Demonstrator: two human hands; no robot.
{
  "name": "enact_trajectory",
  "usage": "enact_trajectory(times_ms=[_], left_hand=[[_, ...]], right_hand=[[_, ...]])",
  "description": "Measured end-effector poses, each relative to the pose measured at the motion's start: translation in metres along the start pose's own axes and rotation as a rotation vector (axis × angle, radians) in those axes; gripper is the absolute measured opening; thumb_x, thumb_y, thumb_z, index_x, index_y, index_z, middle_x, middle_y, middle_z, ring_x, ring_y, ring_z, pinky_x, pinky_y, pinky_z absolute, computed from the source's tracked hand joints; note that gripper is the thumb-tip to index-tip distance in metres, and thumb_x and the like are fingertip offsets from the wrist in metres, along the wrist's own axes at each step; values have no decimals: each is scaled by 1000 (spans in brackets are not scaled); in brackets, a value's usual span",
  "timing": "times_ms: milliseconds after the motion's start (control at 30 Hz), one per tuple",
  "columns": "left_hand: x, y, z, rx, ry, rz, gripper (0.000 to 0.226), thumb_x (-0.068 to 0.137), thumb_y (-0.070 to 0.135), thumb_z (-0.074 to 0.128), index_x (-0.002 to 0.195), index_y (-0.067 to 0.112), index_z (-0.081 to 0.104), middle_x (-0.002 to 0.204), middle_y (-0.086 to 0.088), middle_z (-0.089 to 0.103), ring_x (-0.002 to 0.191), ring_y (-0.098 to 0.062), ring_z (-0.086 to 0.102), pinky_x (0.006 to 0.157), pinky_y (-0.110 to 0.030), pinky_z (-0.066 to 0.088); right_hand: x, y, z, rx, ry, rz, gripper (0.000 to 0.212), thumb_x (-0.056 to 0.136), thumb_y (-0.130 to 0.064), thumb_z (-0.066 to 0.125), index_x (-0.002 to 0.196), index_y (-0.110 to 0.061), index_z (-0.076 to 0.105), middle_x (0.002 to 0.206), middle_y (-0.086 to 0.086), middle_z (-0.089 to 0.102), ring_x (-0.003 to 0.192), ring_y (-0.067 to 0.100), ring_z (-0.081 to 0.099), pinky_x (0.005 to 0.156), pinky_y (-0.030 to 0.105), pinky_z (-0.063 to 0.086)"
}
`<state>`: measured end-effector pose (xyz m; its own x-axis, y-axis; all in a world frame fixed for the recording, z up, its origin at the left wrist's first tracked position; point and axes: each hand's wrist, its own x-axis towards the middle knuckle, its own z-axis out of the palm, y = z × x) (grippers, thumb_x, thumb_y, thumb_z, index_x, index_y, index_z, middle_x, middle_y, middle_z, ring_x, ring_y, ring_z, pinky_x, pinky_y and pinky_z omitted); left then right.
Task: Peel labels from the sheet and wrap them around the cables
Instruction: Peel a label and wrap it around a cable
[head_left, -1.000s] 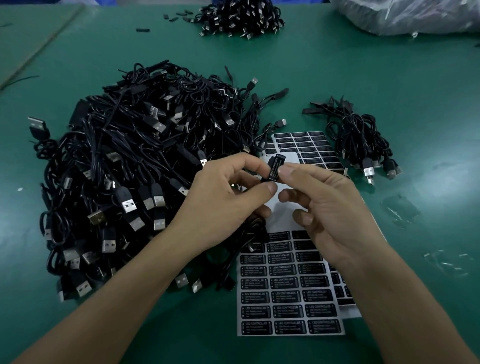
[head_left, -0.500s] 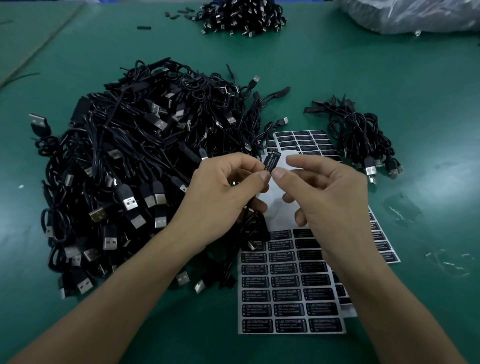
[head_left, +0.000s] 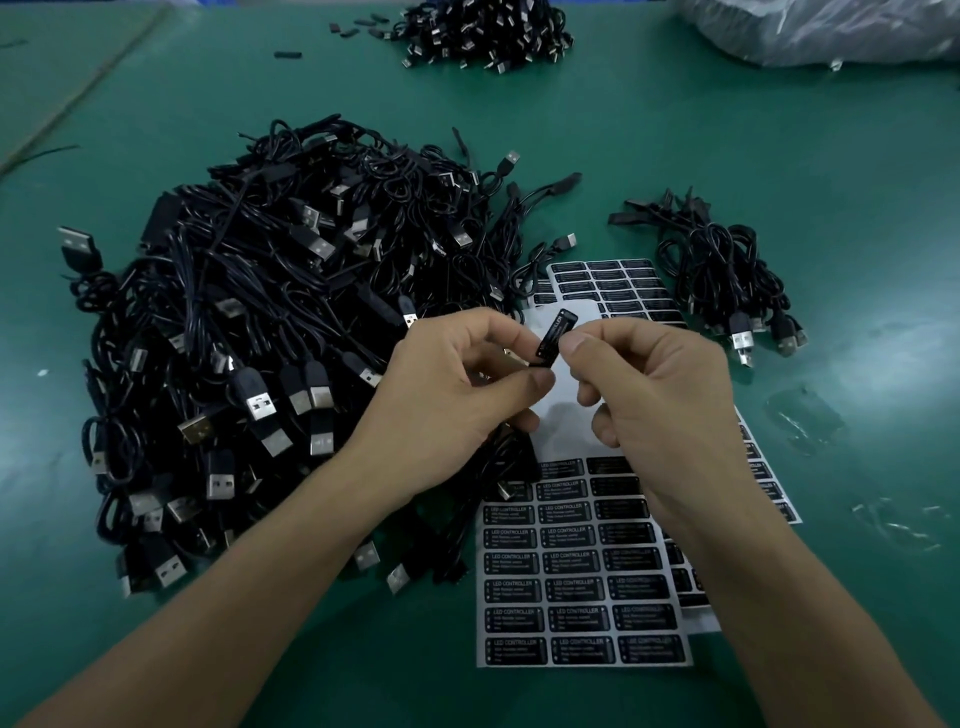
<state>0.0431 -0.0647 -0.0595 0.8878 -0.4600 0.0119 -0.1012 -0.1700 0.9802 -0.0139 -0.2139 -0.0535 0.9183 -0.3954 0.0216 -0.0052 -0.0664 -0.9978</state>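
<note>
Label (head_left: 555, 335), where is it?
— Head view: tilted upright between both sets of fingertips, above the label sheet (head_left: 587, 597) on the table (head_left: 779, 156).
— And each grip?
— Left hand (head_left: 447, 389) closes thumb and forefinger on the cable (head_left: 496, 460); right hand (head_left: 665, 400) pinches the label's lower edge (other fingers loosely curled).
— What could go wrong?
— I'd say the sticky face may fold onto itself or cling to a fingertip. If the cable twists in that pinch, the wrap probably lands crooked.
</note>
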Motion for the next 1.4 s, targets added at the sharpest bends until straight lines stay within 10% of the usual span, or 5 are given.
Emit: enact_trajectory(times_ms=[367,1400], left_hand=[[1,-3,-1,-62,-44,-38,41,85,8,80,114,25,57,73,-7,76,67,-28,72,64,-27,59],[4,3,-6,-251,-93,-192,22,78,6,79,99,5,71,79,-11,77,68,-18,74,61,-22,57]], right_hand=[[1,-1,0,19,30,-37,25,93,-14,67,68,-19,71,59,-4,61,58,8,55,56,19,47],[4,-4,-7,-2,-116,40,21,88,-10,69,70,-19,76,63,-1,69,65,6,64,57,16,48]])
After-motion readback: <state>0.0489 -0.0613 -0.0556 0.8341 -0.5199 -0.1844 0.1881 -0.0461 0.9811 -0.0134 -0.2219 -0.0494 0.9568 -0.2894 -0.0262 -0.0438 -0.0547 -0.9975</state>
